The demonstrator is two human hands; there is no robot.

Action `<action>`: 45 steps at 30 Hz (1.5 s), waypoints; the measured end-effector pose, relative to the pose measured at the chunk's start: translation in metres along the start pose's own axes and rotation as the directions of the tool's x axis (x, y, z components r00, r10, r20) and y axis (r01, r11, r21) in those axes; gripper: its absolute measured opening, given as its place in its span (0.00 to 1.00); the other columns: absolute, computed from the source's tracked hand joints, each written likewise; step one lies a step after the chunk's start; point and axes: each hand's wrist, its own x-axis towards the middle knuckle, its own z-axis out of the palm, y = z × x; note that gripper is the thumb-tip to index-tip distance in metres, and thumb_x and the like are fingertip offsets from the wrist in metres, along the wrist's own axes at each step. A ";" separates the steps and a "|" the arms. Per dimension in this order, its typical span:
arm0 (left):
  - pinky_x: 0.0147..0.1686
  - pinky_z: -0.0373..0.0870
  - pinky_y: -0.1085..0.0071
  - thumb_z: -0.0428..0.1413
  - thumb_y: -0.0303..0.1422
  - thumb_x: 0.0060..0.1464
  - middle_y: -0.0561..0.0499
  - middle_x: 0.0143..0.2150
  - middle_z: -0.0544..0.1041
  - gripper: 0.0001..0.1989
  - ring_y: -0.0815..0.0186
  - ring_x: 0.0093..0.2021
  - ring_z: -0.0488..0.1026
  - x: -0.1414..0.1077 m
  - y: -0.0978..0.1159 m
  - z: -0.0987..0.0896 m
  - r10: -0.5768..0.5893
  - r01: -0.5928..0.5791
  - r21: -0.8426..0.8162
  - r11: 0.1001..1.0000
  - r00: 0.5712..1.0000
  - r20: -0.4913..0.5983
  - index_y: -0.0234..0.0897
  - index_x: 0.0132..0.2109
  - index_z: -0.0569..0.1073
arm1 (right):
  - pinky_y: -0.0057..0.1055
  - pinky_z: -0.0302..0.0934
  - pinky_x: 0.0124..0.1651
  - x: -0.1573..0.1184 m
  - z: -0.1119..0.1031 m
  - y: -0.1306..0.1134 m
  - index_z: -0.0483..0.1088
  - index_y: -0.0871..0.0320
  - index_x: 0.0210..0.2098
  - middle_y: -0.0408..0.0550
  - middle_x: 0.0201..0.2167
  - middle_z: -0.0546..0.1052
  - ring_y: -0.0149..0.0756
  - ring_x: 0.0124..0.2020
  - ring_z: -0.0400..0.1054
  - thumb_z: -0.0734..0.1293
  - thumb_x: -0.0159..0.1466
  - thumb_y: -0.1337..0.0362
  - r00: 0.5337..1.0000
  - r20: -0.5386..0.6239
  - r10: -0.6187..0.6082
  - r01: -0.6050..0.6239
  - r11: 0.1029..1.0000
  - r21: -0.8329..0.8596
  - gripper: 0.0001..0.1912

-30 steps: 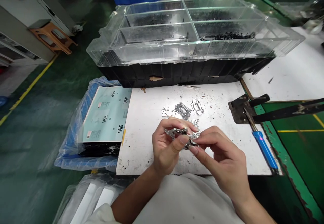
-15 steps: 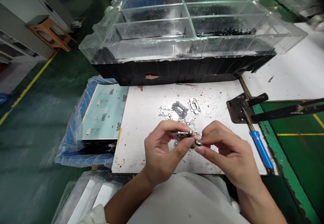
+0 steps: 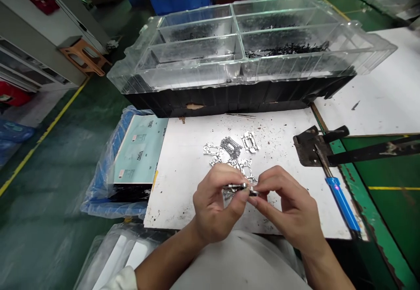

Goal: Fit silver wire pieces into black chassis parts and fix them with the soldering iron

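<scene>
Between my two hands is a small silvery metal part [image 3: 236, 187], seen nearly edge-on above the white board. My left hand [image 3: 218, 207] pinches it between thumb and fingers. The thumb and fingers of my right hand [image 3: 288, 209] close on its right end, close to the left fingertips. Fingers hide much of the part, and whether it is one piece or two I cannot tell. Just beyond the hands lies a loose group of flat metal frames [image 3: 230, 148], with one metal frame [image 3: 250, 142] a little apart to the right.
A clear divided tray [image 3: 243, 58] holding thin black pieces stands across the back. A blue-handled tool [image 3: 343, 204] lies on the right beside a dark metal bracket [image 3: 306, 146]. Left of the white board [image 3: 177, 185], a plastic-lined blue crate [image 3: 98, 193] holds pale green printed sheets [image 3: 139, 150].
The camera view has shifted, so the scene sits slightly lower. Both hands stay together on the metal part, which now appears flatter and more level.
</scene>
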 end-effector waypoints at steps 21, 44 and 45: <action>0.37 0.79 0.67 0.61 0.30 0.62 0.51 0.36 0.73 0.05 0.67 0.35 0.75 0.005 -0.009 0.029 -0.222 0.234 -0.142 0.962 0.970 0.094 0.39 0.45 0.75 | 0.31 0.63 0.31 -0.015 -0.032 0.009 0.72 0.55 0.39 0.45 0.33 0.72 0.34 0.34 0.67 0.71 0.63 0.76 0.992 -0.100 -0.077 0.071 0.996 -0.058 0.10; 0.36 0.81 0.65 0.64 0.23 0.57 0.45 0.37 0.81 0.09 0.61 0.38 0.81 0.027 -0.008 0.017 -0.015 0.019 -0.016 1.000 0.972 0.234 0.35 0.44 0.78 | 0.36 0.65 0.34 -0.015 -0.038 0.010 0.73 0.54 0.41 0.47 0.34 0.72 0.38 0.36 0.68 0.73 0.63 0.73 0.970 -0.231 -0.074 0.067 0.997 -0.037 0.10; 0.36 0.81 0.66 0.64 0.23 0.57 0.45 0.37 0.81 0.08 0.61 0.38 0.81 0.025 -0.009 0.015 -0.012 0.016 -0.014 1.000 0.976 0.219 0.34 0.44 0.78 | 0.35 0.65 0.34 -0.015 -0.034 0.011 0.73 0.54 0.40 0.47 0.34 0.71 0.38 0.35 0.68 0.73 0.63 0.72 0.970 -0.239 -0.043 0.043 0.999 -0.003 0.09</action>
